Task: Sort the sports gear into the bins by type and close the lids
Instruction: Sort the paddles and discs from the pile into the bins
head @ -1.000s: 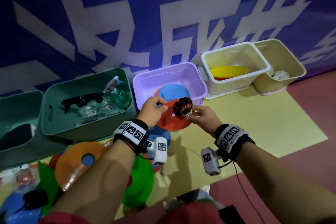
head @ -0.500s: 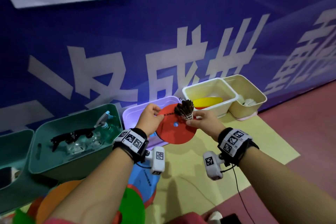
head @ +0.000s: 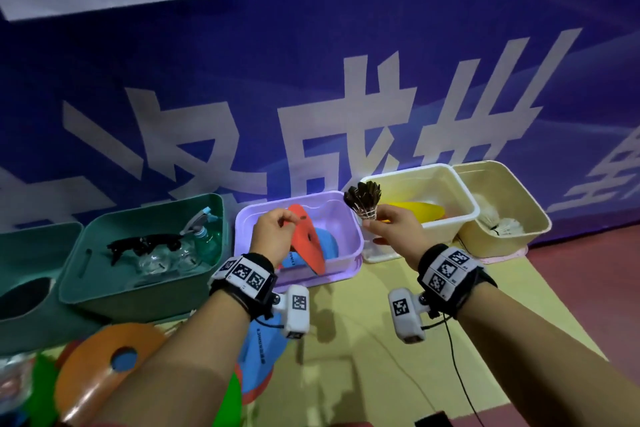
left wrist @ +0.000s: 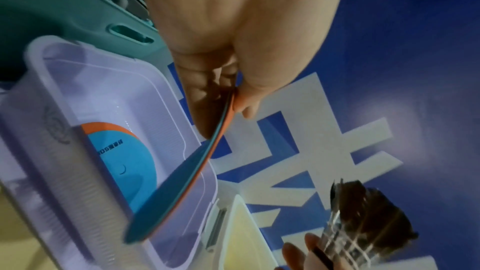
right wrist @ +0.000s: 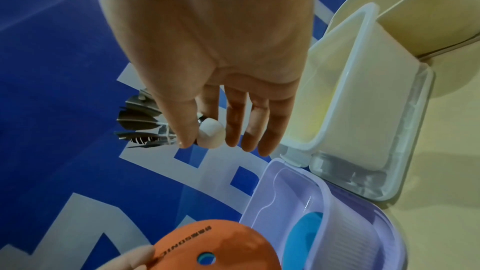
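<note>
My left hand pinches the rim of a flat red disc backed by a blue one, tilted on edge over the open purple bin. Another blue disc lies inside that bin. My right hand pinches the white cork of a black-feathered shuttlecock above the gap between the purple bin and the white bin, which holds a yellow disc. The cream bin at the right holds white shuttlecocks.
A green bin on the left holds a spray bottle, black goggles and clear items. A darker green bin stands further left. Orange, green and blue discs lie on the yellow mat by my left forearm. A blue banner stands behind the bins.
The hands have drawn apart. My left hand has tipped the red disc on edge and lowered it over the purple bin; my right hand has carried the shuttlecock right, toward the white bin.
</note>
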`<action>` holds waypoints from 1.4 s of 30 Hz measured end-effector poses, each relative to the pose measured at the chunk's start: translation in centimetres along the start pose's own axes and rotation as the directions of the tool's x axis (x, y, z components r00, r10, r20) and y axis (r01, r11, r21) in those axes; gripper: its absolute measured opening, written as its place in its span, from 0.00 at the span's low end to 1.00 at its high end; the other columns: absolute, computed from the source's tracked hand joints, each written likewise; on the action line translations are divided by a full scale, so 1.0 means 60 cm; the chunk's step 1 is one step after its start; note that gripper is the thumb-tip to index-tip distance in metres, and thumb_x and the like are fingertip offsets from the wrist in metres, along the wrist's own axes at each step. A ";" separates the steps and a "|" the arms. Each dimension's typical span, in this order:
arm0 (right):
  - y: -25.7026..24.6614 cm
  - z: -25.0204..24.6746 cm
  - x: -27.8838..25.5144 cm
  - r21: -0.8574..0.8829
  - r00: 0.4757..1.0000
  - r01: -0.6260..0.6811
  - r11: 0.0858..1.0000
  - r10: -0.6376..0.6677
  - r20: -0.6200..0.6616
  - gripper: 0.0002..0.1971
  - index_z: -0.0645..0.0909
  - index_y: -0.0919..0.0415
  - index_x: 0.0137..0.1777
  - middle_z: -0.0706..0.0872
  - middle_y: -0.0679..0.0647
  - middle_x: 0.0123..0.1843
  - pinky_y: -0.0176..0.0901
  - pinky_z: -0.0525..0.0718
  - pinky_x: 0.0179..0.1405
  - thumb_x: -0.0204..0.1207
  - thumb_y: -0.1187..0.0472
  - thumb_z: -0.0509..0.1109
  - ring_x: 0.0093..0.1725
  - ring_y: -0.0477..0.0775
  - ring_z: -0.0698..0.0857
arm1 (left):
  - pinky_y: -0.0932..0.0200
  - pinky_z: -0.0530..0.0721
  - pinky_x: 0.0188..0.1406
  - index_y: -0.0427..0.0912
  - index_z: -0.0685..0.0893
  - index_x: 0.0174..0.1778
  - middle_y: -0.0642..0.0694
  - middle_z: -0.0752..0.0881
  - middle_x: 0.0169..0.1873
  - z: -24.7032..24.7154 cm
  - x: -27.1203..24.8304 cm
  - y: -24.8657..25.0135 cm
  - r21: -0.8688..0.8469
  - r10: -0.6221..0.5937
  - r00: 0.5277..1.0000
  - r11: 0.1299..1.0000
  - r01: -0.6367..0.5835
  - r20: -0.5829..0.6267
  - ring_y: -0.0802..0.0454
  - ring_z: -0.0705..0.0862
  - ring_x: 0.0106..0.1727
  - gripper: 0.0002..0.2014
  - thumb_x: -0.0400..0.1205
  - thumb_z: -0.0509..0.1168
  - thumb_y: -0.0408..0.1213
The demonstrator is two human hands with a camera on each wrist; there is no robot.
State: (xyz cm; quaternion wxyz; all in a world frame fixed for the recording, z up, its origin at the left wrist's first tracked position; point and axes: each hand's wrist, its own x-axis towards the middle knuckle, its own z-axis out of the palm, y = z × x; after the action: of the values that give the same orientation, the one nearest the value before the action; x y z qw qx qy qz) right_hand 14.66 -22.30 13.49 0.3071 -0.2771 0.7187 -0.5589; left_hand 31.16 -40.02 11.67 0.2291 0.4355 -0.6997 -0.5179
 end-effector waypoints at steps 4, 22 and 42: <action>0.021 -0.022 0.039 0.031 0.996 -0.012 0.999 0.009 0.086 0.02 0.85 0.61 0.45 0.81 0.56 0.39 0.39 0.85 0.36 0.76 0.67 0.74 0.40 0.51 0.81 | 0.43 0.91 0.43 0.44 0.86 0.38 0.37 0.88 0.42 0.016 0.009 -0.008 -0.123 -0.175 0.969 0.980 0.155 -0.173 0.44 0.86 0.36 0.13 0.80 0.63 0.22; 0.111 -0.058 0.100 -0.013 0.966 -0.111 0.994 0.111 0.232 0.12 0.80 0.75 0.52 0.79 0.59 0.39 0.42 0.80 0.34 0.75 0.65 0.74 0.38 0.52 0.77 | 0.55 0.85 0.35 0.42 0.87 0.51 0.38 0.87 0.32 0.091 0.043 -0.049 -0.178 -0.353 0.905 0.931 0.317 -0.236 0.46 0.82 0.30 0.12 0.80 0.63 0.23; 0.124 -0.010 0.075 -0.173 0.981 -0.168 0.971 0.182 0.069 0.07 0.82 0.71 0.45 0.79 0.58 0.35 0.46 0.80 0.35 0.75 0.66 0.74 0.37 0.53 0.80 | 0.48 0.87 0.48 0.34 0.84 0.61 0.35 0.85 0.51 0.068 0.141 -0.153 0.111 -0.482 0.874 0.874 0.474 0.067 0.39 0.85 0.50 0.13 0.80 0.65 0.31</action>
State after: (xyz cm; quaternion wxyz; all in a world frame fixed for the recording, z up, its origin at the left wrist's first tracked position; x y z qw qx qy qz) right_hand 10.84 -23.57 5.76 0.3609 -0.2608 0.7709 -0.4554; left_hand 27.08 -45.81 0.60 0.0412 0.5805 -0.6032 -0.5455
